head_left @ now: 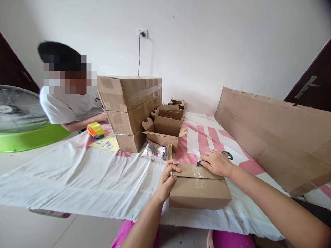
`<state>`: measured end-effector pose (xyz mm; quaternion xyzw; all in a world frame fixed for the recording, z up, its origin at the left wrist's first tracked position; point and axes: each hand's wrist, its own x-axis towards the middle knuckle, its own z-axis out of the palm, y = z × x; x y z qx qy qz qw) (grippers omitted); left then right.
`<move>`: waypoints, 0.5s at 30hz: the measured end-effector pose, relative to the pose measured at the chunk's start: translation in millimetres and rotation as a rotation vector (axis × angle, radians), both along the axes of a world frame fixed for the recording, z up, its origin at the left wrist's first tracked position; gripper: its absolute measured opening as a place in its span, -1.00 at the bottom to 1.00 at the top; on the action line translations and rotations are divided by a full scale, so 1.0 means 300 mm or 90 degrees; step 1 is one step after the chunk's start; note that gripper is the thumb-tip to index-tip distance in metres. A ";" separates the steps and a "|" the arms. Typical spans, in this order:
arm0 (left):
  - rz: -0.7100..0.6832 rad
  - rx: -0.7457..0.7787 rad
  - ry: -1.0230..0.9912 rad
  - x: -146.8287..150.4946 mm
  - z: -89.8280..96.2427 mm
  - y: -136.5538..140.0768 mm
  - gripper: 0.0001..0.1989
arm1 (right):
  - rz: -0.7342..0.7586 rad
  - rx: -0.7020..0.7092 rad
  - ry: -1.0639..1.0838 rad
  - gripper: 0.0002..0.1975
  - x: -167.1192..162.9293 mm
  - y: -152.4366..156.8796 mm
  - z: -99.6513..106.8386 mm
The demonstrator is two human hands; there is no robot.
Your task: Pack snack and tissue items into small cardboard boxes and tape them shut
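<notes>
A small cardboard box (200,198) lies in front of me, with clear tape (198,173) across its top seam. My left hand (167,179) grips the box's left upper corner, fingers on top and thumb at the side. My right hand (216,162) is closed over the far top edge around a dark flat-tipped tool (199,163), whose kind I cannot make out. Just behind that hand shows a dark green loop (227,155); whether it belongs to the tool is unclear. A clear packet with printed contents (156,151) rests beyond the box.
Taped cartons (129,119) are stacked at centre-left, beside open boxes (165,132) in a row. A large cardboard panel (271,137) stands at right. Across the table, a person (74,106) sits near a yellow-orange roll (95,130) and yellow sheet (104,143). A fan (20,110) stands left.
</notes>
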<state>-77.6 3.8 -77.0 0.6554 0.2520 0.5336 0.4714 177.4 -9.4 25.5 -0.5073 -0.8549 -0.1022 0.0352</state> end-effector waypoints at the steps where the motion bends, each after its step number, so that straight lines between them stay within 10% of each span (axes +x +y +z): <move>1: 0.000 0.003 0.001 0.000 -0.003 0.001 -0.74 | 0.011 -0.004 0.000 -0.65 -0.002 0.004 0.000; 15: 0.002 0.000 0.019 0.003 0.001 0.001 -0.74 | 0.057 0.019 -0.020 -0.65 -0.003 0.023 0.006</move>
